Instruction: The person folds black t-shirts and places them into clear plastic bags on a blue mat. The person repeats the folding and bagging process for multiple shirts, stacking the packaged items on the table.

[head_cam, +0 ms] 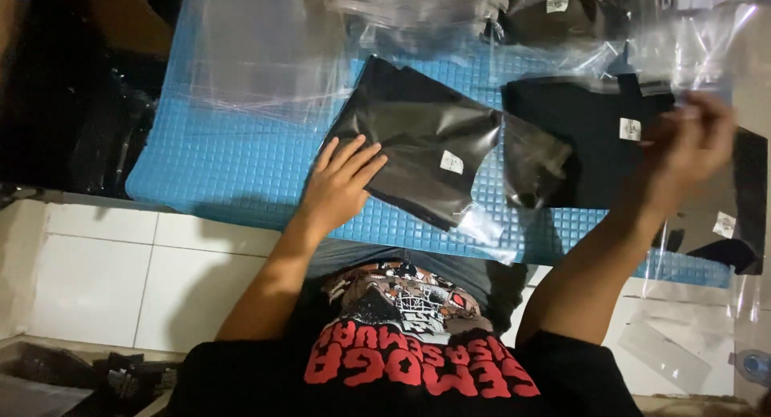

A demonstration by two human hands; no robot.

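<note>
My left hand (pixel 341 180) lies flat, fingers spread, on the near corner of a black folded garment in a clear plastic bag (pixel 426 140) with a small white label. My right hand (pixel 683 148) is raised and blurred at the right, fingers pinched on a clear plastic bag (pixel 691 43) held over another black bagged garment (pixel 590 140) with a white tag. Both bagged garments rest on a blue grid-patterned mat (pixel 233 160).
Loose clear plastic bags (pixel 265 51) pile at the mat's far side, with more dark bagged garments (pixel 562 11) at the top. Another black bagged piece (pixel 735 224) lies at the right edge. White floor tiles (pixel 104 264) are near me, dark clutter (pixel 80 104) at left.
</note>
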